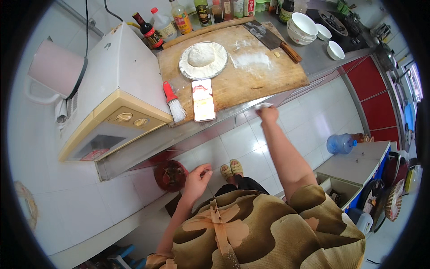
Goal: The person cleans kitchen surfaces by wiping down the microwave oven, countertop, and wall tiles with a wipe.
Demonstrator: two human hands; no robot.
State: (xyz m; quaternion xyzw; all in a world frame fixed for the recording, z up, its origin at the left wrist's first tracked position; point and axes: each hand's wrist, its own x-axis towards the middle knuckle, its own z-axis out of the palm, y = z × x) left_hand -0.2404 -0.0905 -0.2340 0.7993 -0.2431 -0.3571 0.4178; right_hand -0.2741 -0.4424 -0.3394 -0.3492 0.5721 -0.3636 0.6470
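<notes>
My right hand [269, 115] is at the counter's front edge, closed around a crumpled white cloth or tissue [263, 105]; its exact kind is unclear. Lower down, my left hand [198, 181] hangs in the air with loosely curled fingers and holds nothing. On the wooden cutting board [242, 85] stands a plate of flour [220, 60] with a rounded lump of dough [201, 55] on it. Loose flour [252, 61] is spread to its right. A lit phone [203, 101] and a red-handled brush [174, 102] lie at the board's front left.
A cleaver [268, 37] lies by a rolling pin [208, 32] at the back. White bowls [302, 28] stand to the right. A white oven [131, 67] bearing a pink pitcher [57, 69] borders the left side. Below is a red bin [170, 175].
</notes>
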